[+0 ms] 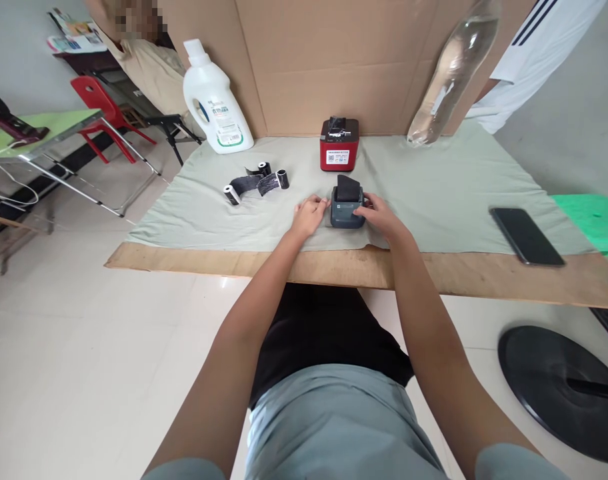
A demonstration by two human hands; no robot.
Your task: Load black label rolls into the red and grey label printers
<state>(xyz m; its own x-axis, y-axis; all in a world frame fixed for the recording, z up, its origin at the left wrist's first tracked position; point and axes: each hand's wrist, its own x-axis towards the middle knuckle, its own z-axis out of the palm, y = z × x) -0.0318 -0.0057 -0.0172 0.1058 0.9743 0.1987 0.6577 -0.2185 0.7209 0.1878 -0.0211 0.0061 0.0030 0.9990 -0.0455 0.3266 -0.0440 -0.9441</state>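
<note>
A small dark grey receipt printer [347, 215] sits on the cloth in front of me, with a strip of black paper [349, 189] standing up from its top. My right hand [379, 215] grips its right side, the thumb lying across the front face. At the printer's left side, my left hand [310, 216] rests low over the cloth with its fingers curled together; whatever they hold, if anything, is hidden. Just behind stands a red and black printer [339, 148] with a white label. To the left lie several rolls of black paper [258, 182], partly unwound.
A white detergent bottle [217, 100] and a clear plastic bottle [454, 73] stand before a cardboard panel [329, 73]. A phone [527, 235] lies at the right on the table's wooden edge [334, 268]. Two other people are partly visible behind. A black round base [559, 393] is on the floor.
</note>
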